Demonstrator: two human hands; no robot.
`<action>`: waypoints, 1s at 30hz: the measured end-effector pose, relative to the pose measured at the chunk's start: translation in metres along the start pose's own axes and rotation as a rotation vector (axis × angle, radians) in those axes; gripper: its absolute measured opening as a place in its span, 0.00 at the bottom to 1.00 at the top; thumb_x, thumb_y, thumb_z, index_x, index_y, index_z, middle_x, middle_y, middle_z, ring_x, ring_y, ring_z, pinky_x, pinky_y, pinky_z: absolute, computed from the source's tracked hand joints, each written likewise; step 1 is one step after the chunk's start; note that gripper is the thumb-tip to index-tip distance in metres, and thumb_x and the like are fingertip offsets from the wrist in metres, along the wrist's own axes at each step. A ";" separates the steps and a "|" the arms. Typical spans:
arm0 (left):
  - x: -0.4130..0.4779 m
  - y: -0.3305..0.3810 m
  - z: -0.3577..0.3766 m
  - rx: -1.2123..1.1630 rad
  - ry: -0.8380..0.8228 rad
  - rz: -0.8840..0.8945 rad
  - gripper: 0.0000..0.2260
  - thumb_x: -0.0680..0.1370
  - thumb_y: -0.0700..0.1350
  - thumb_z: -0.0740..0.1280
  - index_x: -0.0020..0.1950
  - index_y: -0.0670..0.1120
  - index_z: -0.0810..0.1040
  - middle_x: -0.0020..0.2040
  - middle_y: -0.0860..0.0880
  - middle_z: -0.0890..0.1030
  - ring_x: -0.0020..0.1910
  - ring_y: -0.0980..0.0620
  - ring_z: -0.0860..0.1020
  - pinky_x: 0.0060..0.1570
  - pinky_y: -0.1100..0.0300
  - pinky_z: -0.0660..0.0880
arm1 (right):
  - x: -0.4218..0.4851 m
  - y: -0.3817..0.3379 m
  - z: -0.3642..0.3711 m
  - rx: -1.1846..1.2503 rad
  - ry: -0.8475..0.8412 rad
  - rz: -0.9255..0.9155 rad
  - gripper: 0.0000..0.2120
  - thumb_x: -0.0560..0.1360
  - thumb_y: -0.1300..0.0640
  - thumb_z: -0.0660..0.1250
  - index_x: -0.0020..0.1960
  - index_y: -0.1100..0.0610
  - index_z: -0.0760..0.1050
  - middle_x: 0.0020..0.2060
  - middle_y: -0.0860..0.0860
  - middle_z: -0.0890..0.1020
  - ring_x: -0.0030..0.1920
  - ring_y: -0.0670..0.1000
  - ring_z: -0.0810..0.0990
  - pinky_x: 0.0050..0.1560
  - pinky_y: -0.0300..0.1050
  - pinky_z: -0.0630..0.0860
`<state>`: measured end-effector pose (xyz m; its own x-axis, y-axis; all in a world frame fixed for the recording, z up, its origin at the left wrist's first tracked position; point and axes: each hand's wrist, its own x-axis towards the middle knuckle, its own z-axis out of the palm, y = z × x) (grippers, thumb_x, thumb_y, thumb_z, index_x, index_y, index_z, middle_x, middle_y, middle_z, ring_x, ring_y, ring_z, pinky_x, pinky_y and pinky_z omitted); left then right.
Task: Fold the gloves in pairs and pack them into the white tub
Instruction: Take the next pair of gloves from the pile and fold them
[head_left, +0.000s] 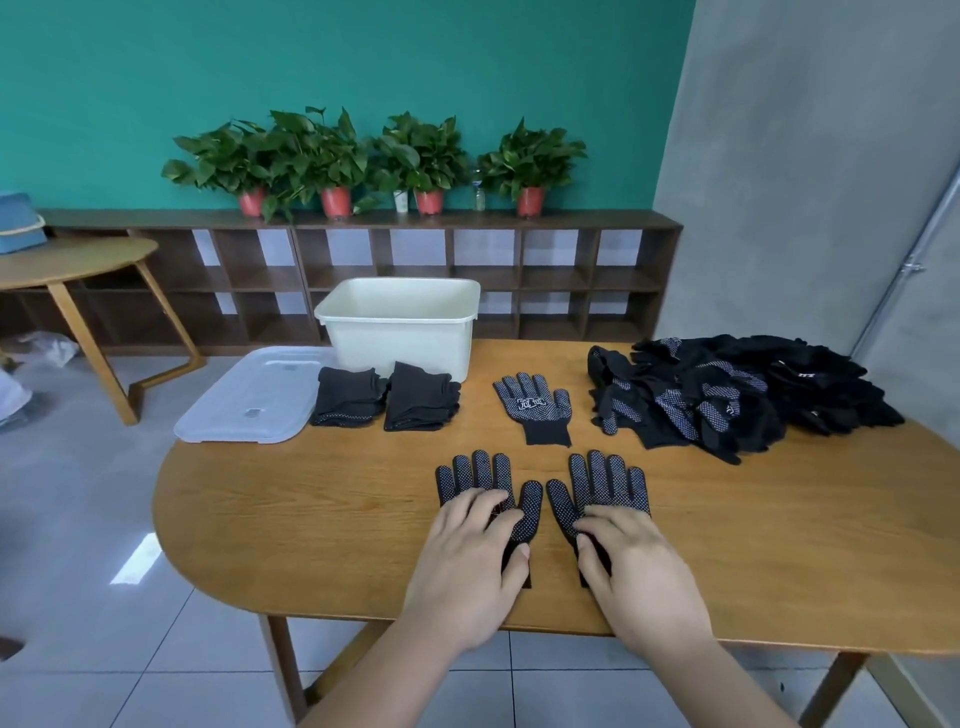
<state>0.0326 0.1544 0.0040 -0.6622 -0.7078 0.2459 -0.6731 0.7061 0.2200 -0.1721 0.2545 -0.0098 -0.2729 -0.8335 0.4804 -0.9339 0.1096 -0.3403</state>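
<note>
Both bare forearms reach forward, side by side. The left hand (470, 556) lies palm down, fingers nearly straight and slightly spread, thumb angled inward. The right hand (636, 564) mirrors it, near but not touching.

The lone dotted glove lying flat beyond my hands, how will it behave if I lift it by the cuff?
The lone glove looks like thin knit fabric lying limp on the table, so it will probably droop, fingers dangling. It is likely very light. Its white dots would probably grip rather than slide.
</note>
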 end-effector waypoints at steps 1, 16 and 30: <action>0.000 0.000 -0.001 -0.010 -0.009 0.002 0.25 0.86 0.61 0.49 0.81 0.57 0.66 0.81 0.59 0.61 0.81 0.55 0.53 0.81 0.53 0.52 | 0.000 0.000 0.000 0.002 -0.021 0.005 0.11 0.82 0.49 0.67 0.61 0.46 0.84 0.63 0.39 0.79 0.67 0.43 0.74 0.59 0.47 0.81; 0.002 -0.009 0.007 -0.234 0.198 -0.098 0.03 0.79 0.56 0.70 0.50 0.60 0.82 0.48 0.63 0.72 0.54 0.59 0.69 0.58 0.58 0.68 | -0.006 0.004 -0.002 0.056 0.125 -0.072 0.08 0.73 0.63 0.74 0.48 0.51 0.84 0.51 0.43 0.81 0.57 0.50 0.78 0.53 0.52 0.79; 0.005 0.019 0.001 -0.501 0.317 -0.153 0.03 0.78 0.54 0.74 0.46 0.61 0.81 0.40 0.63 0.80 0.53 0.63 0.73 0.59 0.60 0.66 | 0.001 0.001 -0.016 0.212 -0.099 -0.163 0.14 0.80 0.34 0.67 0.56 0.41 0.83 0.67 0.33 0.75 0.76 0.46 0.65 0.72 0.49 0.67</action>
<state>0.0165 0.1642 0.0079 -0.3878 -0.8161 0.4284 -0.4653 0.5746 0.6733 -0.1773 0.2630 0.0033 -0.0898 -0.8807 0.4650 -0.8914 -0.1372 -0.4320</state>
